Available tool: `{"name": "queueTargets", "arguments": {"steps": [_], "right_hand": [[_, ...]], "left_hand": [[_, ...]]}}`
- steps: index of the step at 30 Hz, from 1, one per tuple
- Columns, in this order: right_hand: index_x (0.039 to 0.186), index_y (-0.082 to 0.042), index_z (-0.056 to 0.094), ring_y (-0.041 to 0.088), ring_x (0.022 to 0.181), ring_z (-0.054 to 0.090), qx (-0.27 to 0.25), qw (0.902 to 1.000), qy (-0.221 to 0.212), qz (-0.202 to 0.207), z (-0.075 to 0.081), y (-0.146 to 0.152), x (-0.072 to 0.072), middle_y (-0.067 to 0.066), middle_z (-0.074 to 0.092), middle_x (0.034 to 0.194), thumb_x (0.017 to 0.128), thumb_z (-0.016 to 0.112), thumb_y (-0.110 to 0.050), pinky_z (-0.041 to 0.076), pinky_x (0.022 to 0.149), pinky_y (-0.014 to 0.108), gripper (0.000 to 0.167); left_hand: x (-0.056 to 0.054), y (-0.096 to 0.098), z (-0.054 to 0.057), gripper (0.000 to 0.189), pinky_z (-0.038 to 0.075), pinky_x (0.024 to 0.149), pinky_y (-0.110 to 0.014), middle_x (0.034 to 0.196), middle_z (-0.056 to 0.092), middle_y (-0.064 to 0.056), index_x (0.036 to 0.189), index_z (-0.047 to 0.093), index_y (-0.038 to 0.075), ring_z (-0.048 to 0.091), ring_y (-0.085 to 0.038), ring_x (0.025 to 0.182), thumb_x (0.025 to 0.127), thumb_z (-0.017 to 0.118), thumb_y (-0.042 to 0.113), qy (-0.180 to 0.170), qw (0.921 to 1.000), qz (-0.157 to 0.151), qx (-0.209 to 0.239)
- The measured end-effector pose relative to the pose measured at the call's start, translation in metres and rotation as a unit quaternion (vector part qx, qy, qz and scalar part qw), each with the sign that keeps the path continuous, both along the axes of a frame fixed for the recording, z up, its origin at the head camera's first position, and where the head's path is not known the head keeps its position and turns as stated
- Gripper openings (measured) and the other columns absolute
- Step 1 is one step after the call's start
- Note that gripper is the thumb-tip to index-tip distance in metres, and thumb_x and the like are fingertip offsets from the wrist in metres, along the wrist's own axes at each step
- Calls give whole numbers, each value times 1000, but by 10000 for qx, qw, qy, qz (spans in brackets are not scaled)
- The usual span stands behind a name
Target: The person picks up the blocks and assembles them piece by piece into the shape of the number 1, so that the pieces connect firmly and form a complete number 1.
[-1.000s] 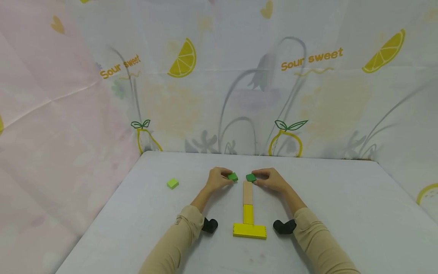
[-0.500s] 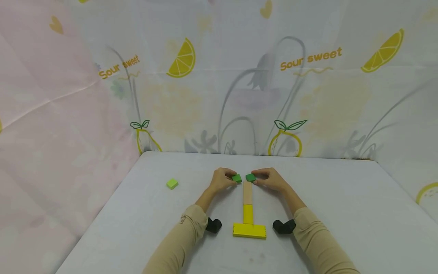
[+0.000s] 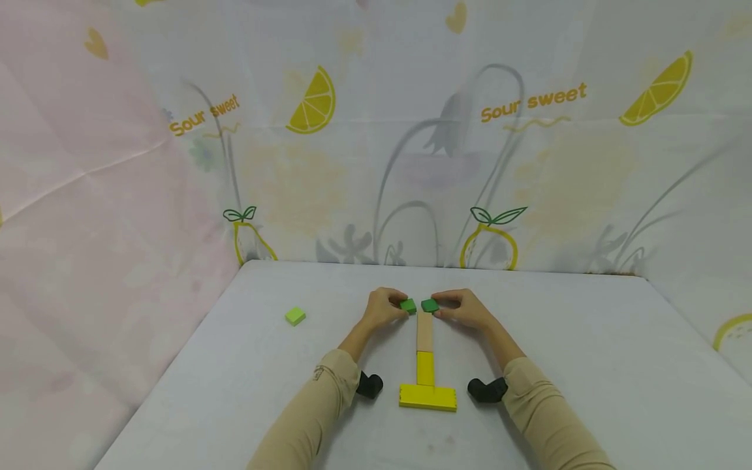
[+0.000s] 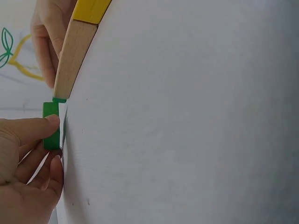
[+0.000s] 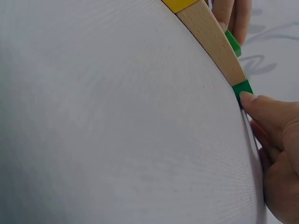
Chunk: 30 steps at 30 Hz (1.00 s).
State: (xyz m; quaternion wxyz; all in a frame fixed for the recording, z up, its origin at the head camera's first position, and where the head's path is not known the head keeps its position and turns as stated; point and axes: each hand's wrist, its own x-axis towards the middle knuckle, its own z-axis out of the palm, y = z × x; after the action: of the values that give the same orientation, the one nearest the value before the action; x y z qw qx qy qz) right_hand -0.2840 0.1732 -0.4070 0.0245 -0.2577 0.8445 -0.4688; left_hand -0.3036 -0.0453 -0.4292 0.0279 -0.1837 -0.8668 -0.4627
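My left hand [image 3: 384,308] pinches a green block [image 3: 408,306] between thumb and fingers. In the left wrist view this green block [image 4: 50,109] appears raised off the white surface. Opposite it, my right hand [image 3: 467,308] holds a darker green block [image 3: 430,305], its thumb on the face. The right wrist view has that darker block [image 5: 242,87] against the end of a plain wooden block [image 5: 215,42]. A narrow gap separates the two green blocks. From the wooden block, a short yellow block [image 3: 425,369] leads toward a crosswise yellow block [image 3: 427,397], together forming an upside-down T.
A light green block [image 3: 296,316] lies alone on the white table [image 3: 205,391], left of my left hand. Black wrist devices [image 3: 487,390] stick out inward from both sleeves. A printed curtain [image 3: 376,130] hangs behind the table's far edge.
My left hand has moved right with its green block, narrowing the gap to the darker one. The right hand and the row of blocks stay almost still.
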Motion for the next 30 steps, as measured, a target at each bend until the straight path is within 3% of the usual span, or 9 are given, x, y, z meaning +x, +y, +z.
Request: {"name": "queueTargets", "arguments": {"steps": [10,19,27,30], "right_hand": [[116,19,55,48,118,46,-3,10000,16,19,-3,0,-1,35,54,120,83,64,5,33,100,57,37],[118,12,59,42,118,49,131,9995,257,-104,-34,9,-23,27,58,121,84,67,-3,35,100,54,38],[118,13,58,44,119,47,-61,9999,91,-5,-36,11,-26,29,57,122,83,68,-5,33,101,55,40],[118,10,60,42,118,49,-32,9997,227,46,-37,12,-27,26,59,121,83,68,-10,35,99,55,41]], "left_hand": [[-3,5,-4,30,51,73,-28,94,68,-19,103,67,-8,62,-24,82,73,73,-2,-20,9999,153,24],[-4,6,-4,29,50,73,-28,93,68,-20,101,67,-9,62,-26,81,73,73,-2,126,9998,99,106],[-3,6,-4,30,50,74,-28,94,69,-18,101,68,-7,63,-26,83,72,75,-1,134,9999,-51,-11],[-2,6,-4,31,50,75,-29,95,69,-17,101,68,-6,63,-27,85,72,75,-1,108,9999,-107,-54]]}}
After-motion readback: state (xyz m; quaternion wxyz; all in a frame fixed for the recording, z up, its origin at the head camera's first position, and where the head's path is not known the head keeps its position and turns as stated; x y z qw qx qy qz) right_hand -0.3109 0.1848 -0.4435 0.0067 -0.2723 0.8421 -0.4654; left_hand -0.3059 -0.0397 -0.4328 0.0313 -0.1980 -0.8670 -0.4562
